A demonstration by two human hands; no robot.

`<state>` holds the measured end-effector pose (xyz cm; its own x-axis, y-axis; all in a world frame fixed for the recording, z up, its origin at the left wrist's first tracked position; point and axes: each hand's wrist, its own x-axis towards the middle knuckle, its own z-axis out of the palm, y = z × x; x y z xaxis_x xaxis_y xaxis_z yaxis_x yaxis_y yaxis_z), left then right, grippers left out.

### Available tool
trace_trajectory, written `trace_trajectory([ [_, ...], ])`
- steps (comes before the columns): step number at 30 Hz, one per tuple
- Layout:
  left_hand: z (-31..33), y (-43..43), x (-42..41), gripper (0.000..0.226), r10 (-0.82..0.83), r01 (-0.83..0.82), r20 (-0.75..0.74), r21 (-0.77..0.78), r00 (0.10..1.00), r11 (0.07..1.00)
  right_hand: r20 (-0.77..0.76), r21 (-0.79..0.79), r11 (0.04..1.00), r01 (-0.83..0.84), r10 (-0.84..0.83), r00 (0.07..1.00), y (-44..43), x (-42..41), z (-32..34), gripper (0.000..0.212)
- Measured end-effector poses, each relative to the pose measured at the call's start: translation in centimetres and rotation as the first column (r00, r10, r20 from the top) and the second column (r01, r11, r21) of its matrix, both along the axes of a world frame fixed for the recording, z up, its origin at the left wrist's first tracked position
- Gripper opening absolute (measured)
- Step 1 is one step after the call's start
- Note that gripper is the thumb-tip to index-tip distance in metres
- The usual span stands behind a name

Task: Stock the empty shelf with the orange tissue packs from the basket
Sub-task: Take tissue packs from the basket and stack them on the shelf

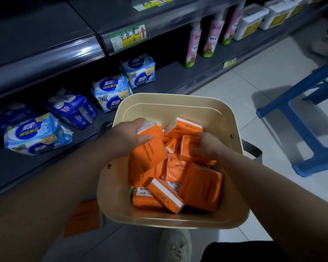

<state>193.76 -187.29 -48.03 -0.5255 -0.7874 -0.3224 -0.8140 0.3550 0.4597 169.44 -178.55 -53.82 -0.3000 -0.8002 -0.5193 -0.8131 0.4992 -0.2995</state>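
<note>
Down inside the cream basket (159, 104) lie the orange tissue packs (167, 197), tipped every which way in a heap. Both hands are in there. The left hand (133, 132) holds the left pack (150, 154) by its top end, thumb on the front and fingers tucked behind, so it looks ready to lift out. The right hand (206, 146) has its fingers curled over the right pack (186, 150), and I think it is grabbing that one too. Two hands can carry more in one go. The basket sits on the pale floor (244, 86), right beside the low shelf (17, 167), so the trip is short. One blurry orange shape (81, 218) lies on that shelf under the left arm. It may be a pack, but I cannot tell for sure. Lots of packs are in the basket, so the job looks far from done. Farther along the shelf are blue and white packets (38, 137), then pink bottles (192, 46). A blue stool (301, 118) stands to the right, and a pale shoe (175, 244) shows below the basket.
</note>
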Motion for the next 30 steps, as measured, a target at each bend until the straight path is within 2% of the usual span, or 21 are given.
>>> trace_trajectory([
  [4, 1.1, -0.1, 1.2, 0.061, 0.188, -0.179, -0.166, 0.071, 0.968, 0.981, -0.116, 0.081, 0.995, -0.051, 0.060, 0.991, -0.7, 0.0, -0.9, 0.066],
  [7, 1.6, -0.7, 2.1, 0.059, 0.255, -0.239, -0.189, 0.102, 0.948, 0.966, -0.201, 0.112, 0.991, -0.069, 0.090, 0.976, -0.9, 0.0, -0.9, 0.075],
  [11, 2.6, -1.0, 3.5, 0.053, 0.295, -0.262, -0.222, 0.167, 0.929, 0.950, -0.225, 0.084, 0.985, -0.150, 0.166, 0.960, -1.2, 0.3, 0.6, 0.060],
  [16, 4.5, -0.8, 6.0, 0.036, 0.327, -0.268, -0.395, 0.198, 0.859, 0.943, -0.052, -0.059, 0.993, -0.106, 0.103, 0.993, -1.7, 1.8, 4.5, 0.053],
  [19, 6.1, -0.4, 7.7, 0.031, 0.427, -0.341, -0.451, 0.263, 0.784, 0.902, 0.087, -0.198, 0.980, -0.028, 0.046, 0.995, -2.0, 3.2, 8.0, 0.054],
  [21, 7.3, 0.0, 8.8, 0.034, 0.504, -0.411, -0.493, 0.291, 0.709, 0.864, 0.195, -0.286, 0.957, 0.054, 0.003, 0.981, -2.3, 4.4, 10.6, 0.051],
  [23, 8.6, 0.1, 10.2, 0.042, 0.541, -0.484, -0.504, 0.253, 0.673, 0.838, 0.334, -0.338, 0.927, 0.162, -0.043, 0.942, -2.6, 5.9, 13.0, 0.044],
  [27, 11.3, -0.2, 13.8, 0.059, 0.580, -0.574, -0.403, 0.149, 0.708, 0.805, 0.464, -0.352, 0.903, 0.246, -0.061, 0.884, -3.7, 9.8, 17.3, 0.036],
  [30, 13.6, -0.4, 16.2, 0.067, 0.577, -0.599, -0.406, 0.086, 0.709, 0.796, 0.558, -0.368, 0.894, 0.256, -0.008, 0.830, -5.1, 13.1, 20.3, 0.032],
])
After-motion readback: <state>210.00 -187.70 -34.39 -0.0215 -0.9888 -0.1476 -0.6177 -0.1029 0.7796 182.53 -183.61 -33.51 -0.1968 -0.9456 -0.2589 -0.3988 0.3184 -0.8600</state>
